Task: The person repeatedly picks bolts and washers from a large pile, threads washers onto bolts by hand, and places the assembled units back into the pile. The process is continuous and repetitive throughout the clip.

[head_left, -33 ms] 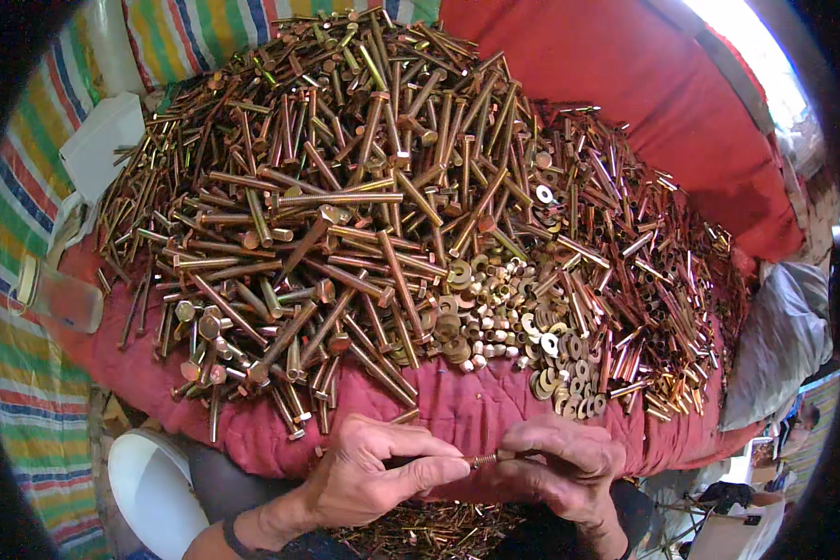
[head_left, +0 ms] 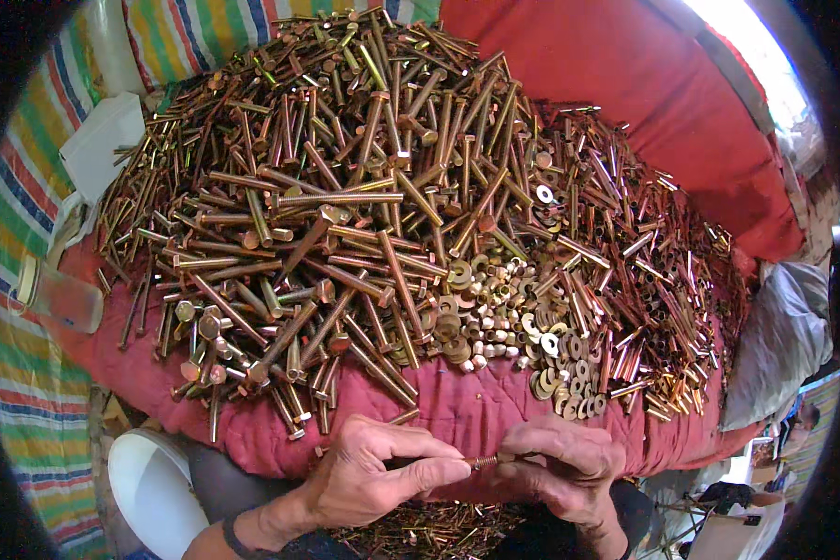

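Now, at the bottom centre of the frame, holding a thin threaded bolt [head_left: 483, 461], nearly level, between the two hands. In the left hand [head_left: 378, 471], pinched between thumb and forefinger, with the other fingers folded. In the right hand [head_left: 560, 467], half closed, with thumb and fingertips bent around the other end; impossible to tell whether gripping also a nut there, because of being covered by the fingers.

Could slip out and drop among the small metal pieces [head_left: 420, 530] at the bottom edge, probably from a loose pinch on so narrow a thread. Could also slide down from the big heap of long bolts [head_left: 336, 198], in case of a knock against its steep, loose front.

As for materials: hard, bronze-coloured and shiny in the long bolts, with six-sided heads; flat and ring-shaped in the washers [head_left: 579, 378], right of centre; short and chunky in the nuts [head_left: 495, 322] beside them. Underneath, soft and wrinkled in the pink cloth [head_left: 457, 401]. Toward the left edge, smooth and see-through in the jar [head_left: 70, 301].
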`<act>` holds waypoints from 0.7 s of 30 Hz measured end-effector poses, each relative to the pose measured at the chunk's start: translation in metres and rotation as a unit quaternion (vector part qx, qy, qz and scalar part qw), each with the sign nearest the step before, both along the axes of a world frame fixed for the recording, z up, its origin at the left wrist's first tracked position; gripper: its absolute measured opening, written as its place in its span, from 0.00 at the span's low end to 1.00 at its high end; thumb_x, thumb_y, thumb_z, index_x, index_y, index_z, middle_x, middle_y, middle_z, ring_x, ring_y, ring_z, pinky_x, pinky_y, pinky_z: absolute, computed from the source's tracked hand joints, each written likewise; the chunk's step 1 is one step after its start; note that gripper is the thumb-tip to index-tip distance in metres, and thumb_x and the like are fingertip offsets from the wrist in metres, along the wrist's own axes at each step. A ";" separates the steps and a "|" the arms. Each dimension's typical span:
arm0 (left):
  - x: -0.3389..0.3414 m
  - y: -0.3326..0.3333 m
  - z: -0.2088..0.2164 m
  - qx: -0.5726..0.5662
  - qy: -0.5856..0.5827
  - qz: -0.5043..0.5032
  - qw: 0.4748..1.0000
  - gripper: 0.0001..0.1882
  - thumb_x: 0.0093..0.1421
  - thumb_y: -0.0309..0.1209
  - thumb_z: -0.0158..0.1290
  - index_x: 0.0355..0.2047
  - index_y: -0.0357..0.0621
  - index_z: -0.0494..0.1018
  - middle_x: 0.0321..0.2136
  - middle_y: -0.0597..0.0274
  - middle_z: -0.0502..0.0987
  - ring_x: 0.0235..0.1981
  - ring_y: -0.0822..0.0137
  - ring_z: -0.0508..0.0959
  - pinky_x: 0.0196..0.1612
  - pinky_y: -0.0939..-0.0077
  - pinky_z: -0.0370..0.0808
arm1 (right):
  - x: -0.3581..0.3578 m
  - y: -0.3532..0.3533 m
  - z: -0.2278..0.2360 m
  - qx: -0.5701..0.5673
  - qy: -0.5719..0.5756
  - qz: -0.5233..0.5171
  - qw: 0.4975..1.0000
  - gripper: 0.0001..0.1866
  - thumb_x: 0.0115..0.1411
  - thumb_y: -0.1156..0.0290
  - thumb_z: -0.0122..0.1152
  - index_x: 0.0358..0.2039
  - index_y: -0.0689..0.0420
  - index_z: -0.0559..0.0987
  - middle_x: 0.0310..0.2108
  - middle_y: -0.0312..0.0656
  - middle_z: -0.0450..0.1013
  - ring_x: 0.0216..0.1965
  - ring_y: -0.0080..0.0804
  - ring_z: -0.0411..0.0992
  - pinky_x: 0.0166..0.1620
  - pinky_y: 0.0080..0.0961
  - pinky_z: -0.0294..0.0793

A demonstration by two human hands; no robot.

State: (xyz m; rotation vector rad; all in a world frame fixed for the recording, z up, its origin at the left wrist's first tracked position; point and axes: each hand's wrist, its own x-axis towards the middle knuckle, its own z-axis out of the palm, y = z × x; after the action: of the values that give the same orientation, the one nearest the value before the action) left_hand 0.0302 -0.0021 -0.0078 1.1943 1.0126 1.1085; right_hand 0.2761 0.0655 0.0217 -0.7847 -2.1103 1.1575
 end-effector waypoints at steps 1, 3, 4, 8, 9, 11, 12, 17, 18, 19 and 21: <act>0.000 0.000 0.000 -0.009 -0.009 -0.001 1.000 0.09 0.66 0.28 0.65 0.39 0.33 0.86 0.23 0.61 0.83 0.21 0.77 0.78 0.23 0.80 0.70 | 0.000 0.000 -0.001 0.012 0.004 0.006 1.000 0.16 0.52 0.81 0.74 0.43 0.67 0.86 0.39 0.49 0.84 0.39 0.41 0.85 0.43 0.31 0.84; -0.001 -0.001 0.001 -0.041 -0.020 -0.012 0.999 0.09 0.67 0.29 0.65 0.40 0.33 0.86 0.23 0.62 0.83 0.22 0.78 0.78 0.24 0.80 0.70 | 0.001 -0.001 -0.002 0.046 0.000 0.021 0.999 0.16 0.53 0.81 0.74 0.44 0.66 0.86 0.40 0.49 0.84 0.40 0.42 0.85 0.44 0.30 0.85; -0.002 -0.002 0.001 -0.065 -0.022 -0.021 0.997 0.09 0.67 0.29 0.65 0.40 0.33 0.86 0.23 0.63 0.83 0.22 0.78 0.78 0.24 0.80 0.70 | 0.001 -0.001 -0.002 0.069 -0.012 0.027 0.997 0.17 0.53 0.81 0.74 0.45 0.65 0.86 0.40 0.48 0.84 0.40 0.42 0.85 0.44 0.30 0.85; -0.006 -0.002 0.003 -0.189 -0.065 -0.065 0.978 0.10 0.68 0.31 0.64 0.40 0.34 0.87 0.23 0.65 0.83 0.23 0.79 0.78 0.25 0.80 0.71 | 0.005 -0.005 0.001 0.079 -0.046 0.041 0.995 0.22 0.53 0.81 0.73 0.51 0.59 0.85 0.43 0.44 0.84 0.42 0.42 0.85 0.43 0.31 0.85; -0.006 -0.003 0.003 -0.163 -0.055 -0.060 0.983 0.10 0.67 0.31 0.64 0.40 0.34 0.87 0.23 0.66 0.82 0.23 0.80 0.77 0.25 0.81 0.71 | 0.006 -0.005 0.002 0.061 -0.041 0.039 0.996 0.23 0.53 0.81 0.73 0.52 0.58 0.84 0.44 0.43 0.83 0.42 0.42 0.85 0.43 0.31 0.85; -0.004 -0.003 0.002 -0.112 -0.036 -0.051 0.992 0.10 0.67 0.31 0.65 0.40 0.35 0.87 0.23 0.66 0.82 0.22 0.80 0.76 0.24 0.81 0.70 | 0.008 -0.006 0.004 0.057 -0.060 0.044 0.996 0.25 0.53 0.81 0.73 0.53 0.57 0.84 0.44 0.43 0.83 0.42 0.42 0.85 0.42 0.32 0.85; -0.002 -0.003 0.002 -0.106 -0.040 -0.048 0.992 0.10 0.67 0.31 0.65 0.40 0.35 0.87 0.22 0.66 0.81 0.22 0.80 0.75 0.24 0.82 0.68 | 0.009 -0.007 0.004 0.053 -0.080 0.047 0.994 0.25 0.53 0.81 0.73 0.54 0.57 0.84 0.44 0.42 0.83 0.42 0.42 0.85 0.42 0.32 0.85; -0.005 -0.001 -0.001 -0.242 -0.185 -0.091 0.948 0.12 0.67 0.33 0.65 0.41 0.36 0.87 0.21 0.67 0.79 0.19 0.80 0.72 0.21 0.83 0.62 | 0.009 -0.013 0.002 0.130 -0.063 0.039 0.989 0.23 0.53 0.81 0.74 0.51 0.58 0.85 0.43 0.44 0.83 0.40 0.42 0.85 0.40 0.33 0.85; -0.006 -0.001 0.000 -0.264 -0.175 -0.102 0.943 0.12 0.67 0.34 0.65 0.41 0.36 0.87 0.20 0.67 0.79 0.19 0.80 0.71 0.21 0.82 0.61 | 0.009 -0.014 0.002 0.137 -0.050 0.034 0.989 0.22 0.52 0.81 0.74 0.50 0.58 0.85 0.42 0.44 0.82 0.39 0.42 0.84 0.40 0.33 0.84; -0.007 0.000 0.001 -0.279 -0.175 -0.113 0.937 0.12 0.67 0.34 0.65 0.41 0.36 0.87 0.20 0.67 0.78 0.18 0.80 0.71 0.20 0.82 0.60 | 0.010 -0.014 0.003 0.120 -0.047 0.032 0.991 0.22 0.53 0.81 0.74 0.50 0.58 0.85 0.42 0.45 0.82 0.39 0.43 0.84 0.39 0.33 0.84; -0.008 0.001 0.002 -0.289 -0.177 -0.126 0.932 0.13 0.67 0.34 0.65 0.42 0.35 0.87 0.19 0.67 0.78 0.18 0.80 0.70 0.19 0.82 0.59 | 0.011 -0.015 0.004 0.092 -0.049 0.033 0.994 0.21 0.53 0.80 0.74 0.50 0.58 0.85 0.42 0.45 0.83 0.38 0.43 0.85 0.38 0.33 0.84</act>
State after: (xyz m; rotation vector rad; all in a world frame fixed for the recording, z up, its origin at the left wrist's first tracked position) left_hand 0.0226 -0.0012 -0.0053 0.5956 0.7969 0.7120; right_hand 0.2872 0.0510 0.0252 -0.7042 -2.3016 0.9581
